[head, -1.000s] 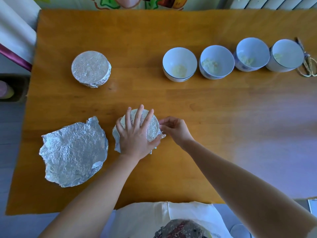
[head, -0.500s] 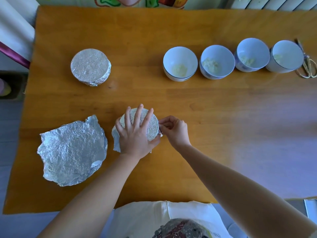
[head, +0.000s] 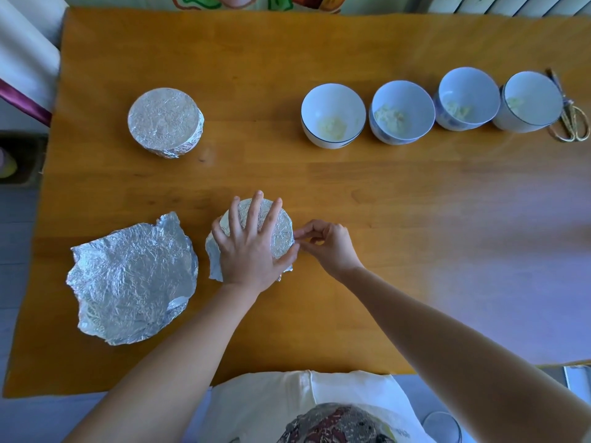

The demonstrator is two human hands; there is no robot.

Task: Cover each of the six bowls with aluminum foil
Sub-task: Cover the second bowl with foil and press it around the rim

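A bowl under aluminum foil (head: pixel 281 228) stands at the table's near middle. My left hand (head: pixel 252 247) lies flat on top of it, fingers spread, pressing the foil down. My right hand (head: pixel 329 244) pinches the foil's edge at the bowl's right side. A second bowl fully wrapped in foil (head: pixel 165 122) stands at the back left. Several uncovered white bowls with a little pale food stand in a row at the back right, from the leftmost bowl (head: pixel 333 115) to the rightmost bowl (head: pixel 529 100). A crumpled loose foil sheet (head: pixel 131 279) lies at the near left.
Gold scissors (head: pixel 572 123) lie at the far right, beside the last bowl. The wooden table (head: pixel 415 235) ends near my body at the bottom. A glass rim (head: pixel 443 425) shows below the table's edge at the lower right.
My right hand has kept working at the foil's right edge, its fingers closing in on the rim. My left hand has stayed flat on top.
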